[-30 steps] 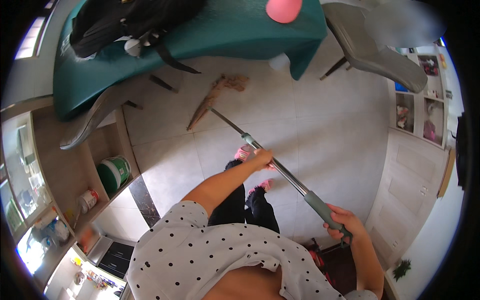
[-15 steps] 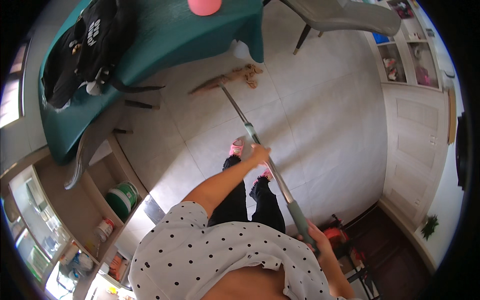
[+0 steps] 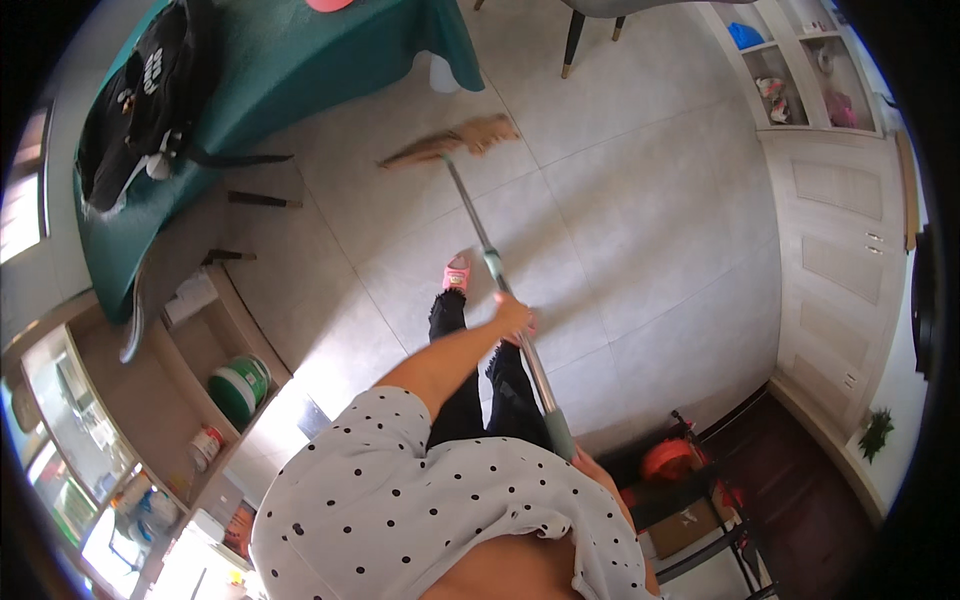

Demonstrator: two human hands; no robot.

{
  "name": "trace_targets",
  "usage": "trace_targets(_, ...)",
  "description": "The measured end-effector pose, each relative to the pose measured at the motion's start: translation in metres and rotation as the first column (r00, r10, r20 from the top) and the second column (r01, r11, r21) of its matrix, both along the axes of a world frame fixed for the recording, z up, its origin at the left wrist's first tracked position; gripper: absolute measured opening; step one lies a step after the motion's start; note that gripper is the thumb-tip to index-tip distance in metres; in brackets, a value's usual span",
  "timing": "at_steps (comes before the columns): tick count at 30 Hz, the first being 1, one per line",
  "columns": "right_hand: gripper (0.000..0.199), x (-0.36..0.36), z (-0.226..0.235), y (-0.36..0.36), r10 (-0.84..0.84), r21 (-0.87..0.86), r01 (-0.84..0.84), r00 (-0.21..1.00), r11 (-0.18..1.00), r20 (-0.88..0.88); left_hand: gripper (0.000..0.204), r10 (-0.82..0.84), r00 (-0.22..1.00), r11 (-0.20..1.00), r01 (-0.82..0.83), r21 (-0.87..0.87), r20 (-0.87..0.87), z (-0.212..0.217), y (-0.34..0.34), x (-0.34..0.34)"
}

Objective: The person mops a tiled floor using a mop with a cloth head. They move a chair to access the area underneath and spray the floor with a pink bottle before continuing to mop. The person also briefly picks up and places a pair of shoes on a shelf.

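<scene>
Left hand (image 3: 515,318) clenched mid-handle, right hand (image 3: 588,466) gripping the end; flat mop (image 3: 450,145) head now pushed farther out, near the teal-covered surface (image 3: 300,70).

One mop (image 3: 470,190) on the floor (image 3: 640,220), two hands (image 3: 514,318) on its handle, one pink slipper (image 3: 457,273), one black bag (image 3: 140,95) on the green surface (image 3: 300,70).

The mop (image 3: 497,280) has a long grey pole held mid-shaft by the left hand (image 3: 514,318); its tan flat head lies on the floor well beyond that hand.
</scene>
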State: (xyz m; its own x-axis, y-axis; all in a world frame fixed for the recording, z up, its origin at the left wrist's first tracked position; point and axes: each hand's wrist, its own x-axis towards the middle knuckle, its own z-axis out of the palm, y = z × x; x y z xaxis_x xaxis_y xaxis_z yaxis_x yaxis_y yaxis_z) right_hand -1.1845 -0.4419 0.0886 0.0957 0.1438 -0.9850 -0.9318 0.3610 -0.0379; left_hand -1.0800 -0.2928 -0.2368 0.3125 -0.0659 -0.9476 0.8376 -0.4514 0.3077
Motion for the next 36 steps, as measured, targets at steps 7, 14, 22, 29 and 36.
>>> trace_targets(7, 0.045, -0.065, 0.067, -0.068, -0.078, -0.100, 0.072, 0.995, 0.992, -0.065, 0.043, 0.232, 0.968, 0.949, -0.247, -0.196, -0.095, 0.086, -0.082, -0.074)
trace_targets(14, 0.044, 0.020, -0.006, -0.018, 0.286, 0.192, -0.282, 0.958, 0.940, 0.009, 0.050, 0.315, 0.917, 0.903, -0.369, 0.219, 0.244, 0.017, 0.031, -0.019)
trace_targets(22, 0.043, 0.110, -0.053, 0.078, 0.779, 0.245, -0.769, 0.622, 0.590, 0.078, 0.036, 0.988, 0.047, 0.148, -0.517, 0.843, -0.144, -0.100, 0.159, -0.023)
trace_targets(29, 0.048, 0.147, -0.028, 0.090, 0.879, 0.059, -0.886, 0.464, 0.461, 0.109, 0.016, 0.912, 0.392, 0.409, -0.861, 0.301, -0.118, 0.009, 0.166, -0.029)
trace_targets(36, 0.050, 0.042, -0.005, -0.045, 0.766, -0.120, -0.757, 0.635, 0.642, 0.096, 0.013, 0.351, 0.934, 0.935, -0.346, 0.082, -0.065, 0.018, 0.033, -0.068)
